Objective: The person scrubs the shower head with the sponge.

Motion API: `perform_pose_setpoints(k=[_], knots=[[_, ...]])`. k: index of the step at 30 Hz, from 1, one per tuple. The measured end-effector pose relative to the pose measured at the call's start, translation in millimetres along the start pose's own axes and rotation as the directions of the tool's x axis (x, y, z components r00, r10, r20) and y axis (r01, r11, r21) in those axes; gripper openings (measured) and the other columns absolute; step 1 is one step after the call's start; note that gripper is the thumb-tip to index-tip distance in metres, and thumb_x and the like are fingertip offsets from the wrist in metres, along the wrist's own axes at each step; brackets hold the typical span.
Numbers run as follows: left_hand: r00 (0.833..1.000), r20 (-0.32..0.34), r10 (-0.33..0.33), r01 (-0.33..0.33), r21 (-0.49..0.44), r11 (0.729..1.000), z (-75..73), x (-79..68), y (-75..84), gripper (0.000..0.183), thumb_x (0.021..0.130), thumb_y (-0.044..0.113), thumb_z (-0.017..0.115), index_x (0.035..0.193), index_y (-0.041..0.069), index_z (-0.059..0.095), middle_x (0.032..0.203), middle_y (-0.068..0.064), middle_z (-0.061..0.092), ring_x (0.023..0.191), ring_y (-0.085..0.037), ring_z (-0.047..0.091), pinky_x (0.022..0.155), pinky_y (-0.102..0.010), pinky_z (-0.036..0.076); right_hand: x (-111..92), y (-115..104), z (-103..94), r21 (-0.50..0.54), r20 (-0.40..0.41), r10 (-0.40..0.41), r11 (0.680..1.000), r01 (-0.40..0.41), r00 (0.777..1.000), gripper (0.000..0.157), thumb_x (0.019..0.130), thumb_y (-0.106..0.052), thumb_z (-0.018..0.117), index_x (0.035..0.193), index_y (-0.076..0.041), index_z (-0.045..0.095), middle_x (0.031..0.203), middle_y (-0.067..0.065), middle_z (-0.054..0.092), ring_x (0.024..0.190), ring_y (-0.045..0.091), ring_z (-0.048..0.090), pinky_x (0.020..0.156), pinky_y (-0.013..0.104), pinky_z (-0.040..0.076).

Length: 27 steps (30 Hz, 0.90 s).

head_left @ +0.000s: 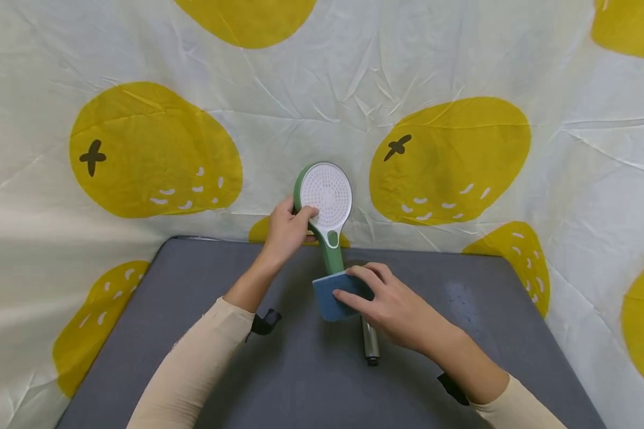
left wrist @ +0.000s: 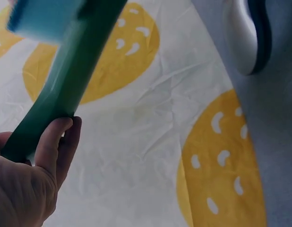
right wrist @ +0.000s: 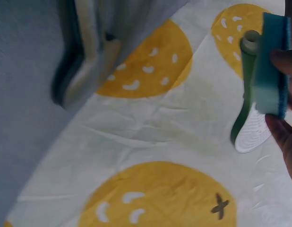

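A green shower head [head_left: 327,189] with a white, dotted spray face is tilted upright above the far edge of the table. My left hand [head_left: 286,233] grips it where the head meets the handle, thumb on the white face. My right hand [head_left: 394,304] holds a blue sponge [head_left: 328,301] between thumb and fingers, against the lower part of the green handle. In the left wrist view the handle [left wrist: 73,71] runs up from the left hand [left wrist: 25,187] to the sponge [left wrist: 42,19]. The right wrist view shows the sponge [right wrist: 268,71] edge-on beside the handle's open end.
Under the right hand, a grey metallic rod [head_left: 371,342] with a dark tip lies on the dark grey table [head_left: 300,387]. A white rounded thing with a dark blue edge [left wrist: 243,38] shows in the left wrist view. Behind the table hangs a white cloth [head_left: 300,89] with yellow fruit prints.
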<state>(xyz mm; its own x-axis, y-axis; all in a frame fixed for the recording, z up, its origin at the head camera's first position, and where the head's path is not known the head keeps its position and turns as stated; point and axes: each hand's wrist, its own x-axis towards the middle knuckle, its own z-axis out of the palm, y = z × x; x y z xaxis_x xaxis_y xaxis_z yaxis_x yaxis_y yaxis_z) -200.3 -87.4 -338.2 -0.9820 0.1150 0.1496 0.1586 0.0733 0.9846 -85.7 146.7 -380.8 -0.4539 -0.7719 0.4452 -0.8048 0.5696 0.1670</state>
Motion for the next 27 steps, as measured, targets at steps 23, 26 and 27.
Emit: perform_pose_setpoints(k=[23, 26, 27], knots=[[0.998, -0.069, 0.008, -0.026, -0.264, 0.964, -1.7, -9.6, -10.5, 0.031, 0.102, 0.012, 0.061, 0.133, 0.006, 0.059, 0.101, -0.012, 0.068, 0.074, -0.013, 0.071, 0.058, -0.031, 0.063, 2.6, 24.1, 17.0, 0.250, -0.142, 0.179, 0.958, -0.140, 0.973, 0.058, 0.089, -0.014, 0.082, 0.143, -0.017, 0.060, 0.145, 0.025, 0.047, 0.129, 0.041, 0.047, 0.097, 0.052, 0.052], [0.998, -0.058, 0.000, -0.018, -0.308, 0.951, 3.5, -12.9, -12.6, 0.032, 0.102, 0.011, 0.062, 0.133, 0.004, 0.058, 0.098, -0.009, 0.068, 0.075, -0.013, 0.071, 0.058, -0.032, 0.063, 7.7, 33.2, 16.8, 0.257, -0.190, 0.231, 0.950, -0.179, 0.954, 0.066, 0.081, -0.007, 0.087, 0.141, -0.015, 0.060, 0.144, 0.027, 0.047, 0.129, 0.042, 0.047, 0.094, 0.053, 0.054], [0.998, -0.056, 0.004, -0.022, -0.322, 0.947, 5.4, -13.5, -13.3, 0.032, 0.102, 0.011, 0.062, 0.133, 0.004, 0.058, 0.098, -0.008, 0.069, 0.076, -0.013, 0.071, 0.057, -0.032, 0.064, 9.1, 35.9, 15.9, 0.261, -0.208, 0.247, 0.947, -0.190, 0.946, 0.069, 0.078, -0.004, 0.087, 0.141, -0.014, 0.060, 0.144, 0.028, 0.047, 0.129, 0.042, 0.047, 0.093, 0.055, 0.055]])
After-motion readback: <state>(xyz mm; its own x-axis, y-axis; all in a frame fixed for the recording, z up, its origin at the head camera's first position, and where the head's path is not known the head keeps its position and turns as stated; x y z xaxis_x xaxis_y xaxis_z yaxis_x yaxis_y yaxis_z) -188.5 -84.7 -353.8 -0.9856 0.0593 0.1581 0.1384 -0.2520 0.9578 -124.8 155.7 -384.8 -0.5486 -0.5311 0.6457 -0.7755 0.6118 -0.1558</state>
